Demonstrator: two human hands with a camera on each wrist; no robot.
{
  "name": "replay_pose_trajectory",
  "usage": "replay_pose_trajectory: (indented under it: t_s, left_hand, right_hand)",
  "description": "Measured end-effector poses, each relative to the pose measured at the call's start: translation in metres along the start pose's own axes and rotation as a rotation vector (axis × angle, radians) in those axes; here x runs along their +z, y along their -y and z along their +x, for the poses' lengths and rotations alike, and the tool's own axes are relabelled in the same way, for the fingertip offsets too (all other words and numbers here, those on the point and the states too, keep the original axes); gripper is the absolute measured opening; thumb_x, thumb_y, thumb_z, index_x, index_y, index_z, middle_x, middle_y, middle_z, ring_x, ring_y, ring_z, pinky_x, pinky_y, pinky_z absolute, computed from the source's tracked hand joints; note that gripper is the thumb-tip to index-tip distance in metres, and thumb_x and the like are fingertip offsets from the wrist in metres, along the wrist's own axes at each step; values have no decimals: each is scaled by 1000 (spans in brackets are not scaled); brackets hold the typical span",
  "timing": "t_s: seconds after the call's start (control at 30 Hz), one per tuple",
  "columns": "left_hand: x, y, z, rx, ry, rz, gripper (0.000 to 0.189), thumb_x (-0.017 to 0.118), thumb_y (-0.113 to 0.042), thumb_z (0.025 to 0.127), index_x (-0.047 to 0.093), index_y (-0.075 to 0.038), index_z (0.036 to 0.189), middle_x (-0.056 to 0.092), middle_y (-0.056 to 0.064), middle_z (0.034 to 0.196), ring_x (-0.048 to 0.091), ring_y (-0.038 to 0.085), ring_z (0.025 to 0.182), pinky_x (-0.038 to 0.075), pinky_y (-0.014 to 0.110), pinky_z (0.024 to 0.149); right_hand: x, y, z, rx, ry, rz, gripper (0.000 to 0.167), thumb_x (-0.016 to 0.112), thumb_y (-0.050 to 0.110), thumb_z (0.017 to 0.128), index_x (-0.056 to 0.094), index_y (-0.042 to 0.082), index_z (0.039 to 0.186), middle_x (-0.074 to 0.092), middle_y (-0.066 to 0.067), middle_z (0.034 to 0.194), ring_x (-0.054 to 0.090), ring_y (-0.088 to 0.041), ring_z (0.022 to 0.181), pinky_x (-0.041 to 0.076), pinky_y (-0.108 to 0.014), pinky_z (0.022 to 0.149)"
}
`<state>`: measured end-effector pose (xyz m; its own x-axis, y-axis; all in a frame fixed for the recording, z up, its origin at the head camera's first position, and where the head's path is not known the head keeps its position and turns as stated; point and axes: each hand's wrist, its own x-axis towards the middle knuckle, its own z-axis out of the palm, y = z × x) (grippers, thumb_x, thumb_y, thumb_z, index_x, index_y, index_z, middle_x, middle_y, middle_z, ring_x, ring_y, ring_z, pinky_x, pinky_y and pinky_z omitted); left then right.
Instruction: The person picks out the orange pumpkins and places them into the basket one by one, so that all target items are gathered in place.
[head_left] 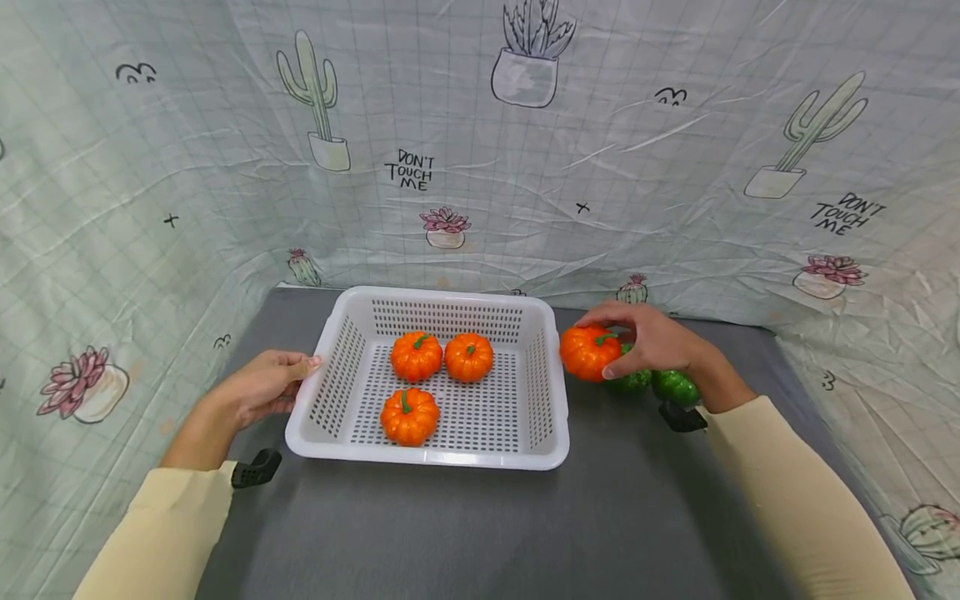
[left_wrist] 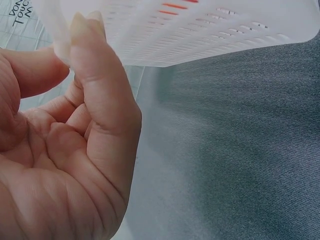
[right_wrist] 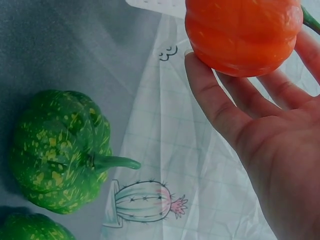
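Observation:
My left hand (head_left: 268, 385) pinches the left rim of a white perforated plastic basket (head_left: 480, 457) between thumb and fingers; the left wrist view shows the basket wall (left_wrist: 200, 42) from the side. Three small orange pumpkins, one of them the front pumpkin (head_left: 409, 417), lie inside on the basket's floor. Just beyond the basket's right rim, my right hand (head_left: 651, 335) grips another orange pumpkin (head_left: 588, 353) with a green stem. In the right wrist view that orange pumpkin (right_wrist: 242, 35) sits against the fingers, raised above the table.
Beneath my right hand, two green speckled pumpkins stand on the dark grey table (head_left: 465, 533): one nearer the basket (right_wrist: 60, 150) and a second green pumpkin (head_left: 675, 387) to its right. A cactus-print cloth (head_left: 465, 125) hangs behind the table and along its sides.

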<state>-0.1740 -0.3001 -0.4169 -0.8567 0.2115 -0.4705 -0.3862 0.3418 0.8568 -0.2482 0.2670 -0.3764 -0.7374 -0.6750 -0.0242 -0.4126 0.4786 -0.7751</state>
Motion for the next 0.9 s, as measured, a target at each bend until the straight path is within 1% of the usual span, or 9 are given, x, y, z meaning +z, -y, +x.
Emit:
replay_pose_trajectory:
  t_s: [0.2,0.37,0.6,0.9]
  left_hand:
    - [0,0,1,3,-6,11,46,52,-34,110,58,5,132,75,1,105,74,18,96,62,41,83]
    - [-1,1,1,2,-4,11,47,52,-35,110,57,6,133,75,1,104,74,17,95,62,40,82]
    - [-1,3,2,5,-1,5,46,50,-34,111,56,6,134,75,1,105,73,16,94,61,39,81]
    - [-1,5,2,14,7,7,46,51,-34,111,58,6,133,74,1,105,73,16,95,62,40,81]
  right_hand:
    - [1,5,2,-23,15,23,62,89,8,77,66,10,134,62,-12,136,60,-21,115,55,-27,97]
    - [4,8,4,-42,22,31,61,89,9,76,67,10,134,63,-12,135,60,-20,115,56,-28,97]
    - [8,10,5,-40,26,21,61,89,10,76,67,12,134,63,-10,136,60,-21,117,55,-29,99]
    - [12,20,9,-47,44,7,59,88,12,77,68,15,133,64,-8,134,59,-27,118,54,-43,101]
